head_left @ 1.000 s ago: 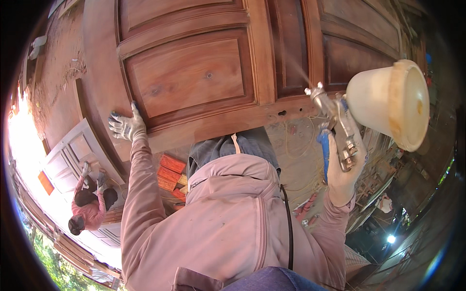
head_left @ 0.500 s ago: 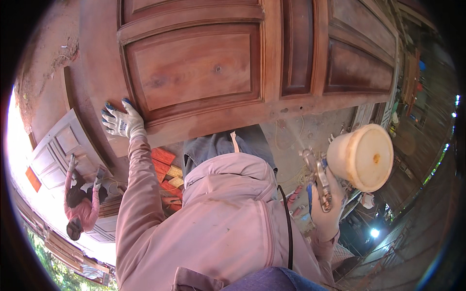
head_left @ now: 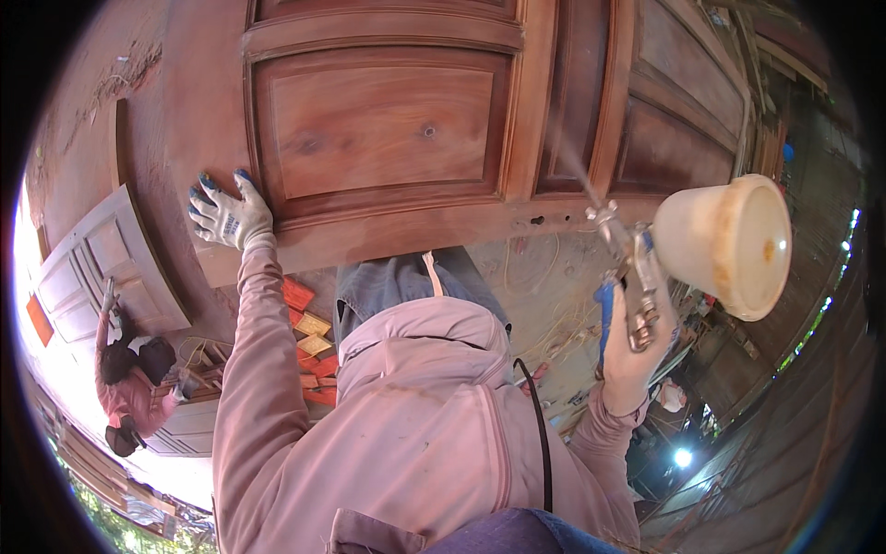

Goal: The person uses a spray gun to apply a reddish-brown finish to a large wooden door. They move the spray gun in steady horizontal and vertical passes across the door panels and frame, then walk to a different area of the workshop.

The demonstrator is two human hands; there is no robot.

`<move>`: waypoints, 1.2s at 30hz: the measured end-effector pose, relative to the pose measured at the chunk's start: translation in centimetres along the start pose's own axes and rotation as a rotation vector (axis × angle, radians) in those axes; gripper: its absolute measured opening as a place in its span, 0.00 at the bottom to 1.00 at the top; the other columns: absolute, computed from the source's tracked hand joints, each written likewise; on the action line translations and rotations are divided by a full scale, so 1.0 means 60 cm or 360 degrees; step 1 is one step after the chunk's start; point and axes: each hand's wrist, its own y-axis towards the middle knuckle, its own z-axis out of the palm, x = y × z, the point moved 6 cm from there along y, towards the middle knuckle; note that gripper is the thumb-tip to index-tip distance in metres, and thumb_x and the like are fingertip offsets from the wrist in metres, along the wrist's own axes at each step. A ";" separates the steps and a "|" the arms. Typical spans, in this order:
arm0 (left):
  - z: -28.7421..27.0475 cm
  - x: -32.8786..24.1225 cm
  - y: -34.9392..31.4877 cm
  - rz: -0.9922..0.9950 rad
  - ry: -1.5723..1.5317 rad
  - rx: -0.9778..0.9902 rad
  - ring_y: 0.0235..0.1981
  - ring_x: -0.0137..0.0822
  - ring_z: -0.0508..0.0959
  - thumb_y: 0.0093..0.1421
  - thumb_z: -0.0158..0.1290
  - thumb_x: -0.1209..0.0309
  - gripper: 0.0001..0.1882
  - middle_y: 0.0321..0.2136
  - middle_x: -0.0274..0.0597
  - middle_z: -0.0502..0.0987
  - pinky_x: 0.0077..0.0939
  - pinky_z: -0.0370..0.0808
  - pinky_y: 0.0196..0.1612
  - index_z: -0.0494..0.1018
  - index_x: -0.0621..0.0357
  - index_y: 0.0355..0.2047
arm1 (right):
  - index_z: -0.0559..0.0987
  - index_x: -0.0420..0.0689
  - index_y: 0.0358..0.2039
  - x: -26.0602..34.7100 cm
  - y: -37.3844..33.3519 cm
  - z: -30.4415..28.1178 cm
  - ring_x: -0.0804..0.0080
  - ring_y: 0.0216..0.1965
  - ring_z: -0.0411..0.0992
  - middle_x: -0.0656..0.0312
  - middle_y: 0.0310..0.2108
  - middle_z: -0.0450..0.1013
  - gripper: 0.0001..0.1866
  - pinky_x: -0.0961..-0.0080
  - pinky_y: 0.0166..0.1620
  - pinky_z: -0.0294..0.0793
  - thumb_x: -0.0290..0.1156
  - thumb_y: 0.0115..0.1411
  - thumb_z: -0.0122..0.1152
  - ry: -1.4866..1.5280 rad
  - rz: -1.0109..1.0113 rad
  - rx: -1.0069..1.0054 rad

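Note:
A reddish-brown panelled wooden door (head_left: 388, 129) lies in front of me. My left hand (head_left: 231, 214), in a white glove with blue fingertips, rests on its near left corner with the fingers spread. In my right hand (head_left: 637, 355), also gloved, is a metal spray gun (head_left: 637, 277), its blue-gloved fingers wrapped around the grip. A whitish round cup (head_left: 706, 245) with brownish stains is fixed to the gun. Fine mist leaves the nozzle toward the door's narrow upright panel (head_left: 577, 92). My palm hides part of the grip.
At far left, another person (head_left: 138, 397) in pink works at a greyish panelled door (head_left: 111, 258). Orange and yellow pieces (head_left: 314, 325) lie on the floor by my legs. A black hose (head_left: 544, 434) runs along my right side. A bright lamp (head_left: 682, 457) shines at lower right.
My right hand has raised the spray gun up and slightly right, nearer the door's edge, and the mist now reaches over the panels. My left hand stays on the corner.

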 end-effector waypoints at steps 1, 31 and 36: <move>0.003 0.000 0.000 0.0001 0.0015 0.0006 0.67 0.54 0.54 0.62 0.44 0.40 0.38 0.66 0.48 0.58 0.59 0.47 0.65 0.59 0.45 0.66 | 0.69 0.28 0.57 0.002 0.011 0.004 0.57 0.53 0.73 0.44 0.52 0.72 0.25 0.66 0.57 0.68 0.18 0.58 0.59 0.0091 0.0047 -0.0058; -0.003 0.020 -0.001 0.0392 -0.0216 -0.0102 0.64 0.55 0.59 0.64 0.44 0.48 0.30 0.63 0.49 0.63 0.57 0.53 0.65 0.65 0.48 0.62 | 0.78 0.36 0.44 0.018 -0.062 0.023 0.78 0.29 0.75 0.60 0.32 0.78 0.11 0.81 0.32 0.73 0.26 0.62 0.59 0.0775 0.0674 0.0752; -0.045 0.133 -0.032 0.0680 -0.0578 -0.0194 0.58 0.53 0.68 0.62 0.53 0.58 0.27 0.57 0.51 0.70 0.49 0.65 0.59 0.68 0.55 0.58 | 0.79 0.36 0.41 0.038 -0.048 0.062 0.77 0.28 0.75 0.60 0.31 0.78 0.10 0.80 0.31 0.73 0.29 0.63 0.59 0.1132 0.0564 0.0810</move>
